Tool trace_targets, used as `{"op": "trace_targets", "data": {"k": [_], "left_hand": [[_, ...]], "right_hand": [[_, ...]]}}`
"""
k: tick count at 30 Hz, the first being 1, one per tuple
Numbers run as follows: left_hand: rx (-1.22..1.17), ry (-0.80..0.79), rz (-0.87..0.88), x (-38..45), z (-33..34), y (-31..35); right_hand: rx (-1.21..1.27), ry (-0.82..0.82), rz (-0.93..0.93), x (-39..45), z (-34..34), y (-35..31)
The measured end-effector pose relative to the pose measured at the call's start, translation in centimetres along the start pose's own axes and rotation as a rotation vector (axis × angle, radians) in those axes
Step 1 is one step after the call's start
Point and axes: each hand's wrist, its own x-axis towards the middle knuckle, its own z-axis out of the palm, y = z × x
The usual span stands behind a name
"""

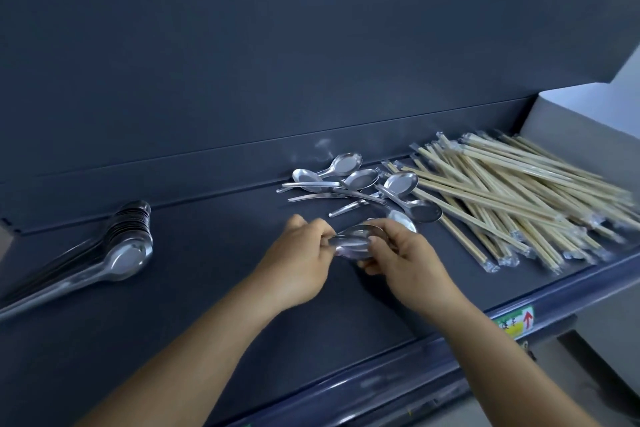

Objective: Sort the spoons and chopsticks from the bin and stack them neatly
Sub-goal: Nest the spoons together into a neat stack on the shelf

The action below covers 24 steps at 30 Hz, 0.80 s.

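Both hands meet at the middle of the dark shelf [214,253]. My left hand [298,260] and my right hand [405,263] together grip a few nested steel spoons [353,241], bowls stacked one in another. Behind them lies a loose scatter of steel spoons [349,184], pointing different ways. A neat stack of nested spoons [128,246] lies at the left, handles running toward the left edge. A heap of wrapped bamboo chopsticks [512,198] covers the right end of the shelf.
A dark back panel [277,45] rises behind the shelf. The shelf's blue front lip [415,371] carries a yellow-green sticker with a red arrow [516,322]. A pale grey wall [588,114] stands at the right.
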Motion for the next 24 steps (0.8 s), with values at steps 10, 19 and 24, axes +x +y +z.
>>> {"op": "trace_targets", "data": {"k": [10,19,24], "left_hand": [[0.307,-0.222,0.073,0.8,-1.6,0.2],[0.020,-0.366,-0.051,0.9,-0.8,1.6],[-0.083,-0.234,-0.142,1.8,0.4,1.6]], "right_hand": [[-0.011,0.199,0.073,-0.2,0.6,-0.1],[0.294,0.068,0.020,-0.1,0.4,-0.9],[0.322,-0.035,-0.008,0.2,-0.9,-1.0]]}}
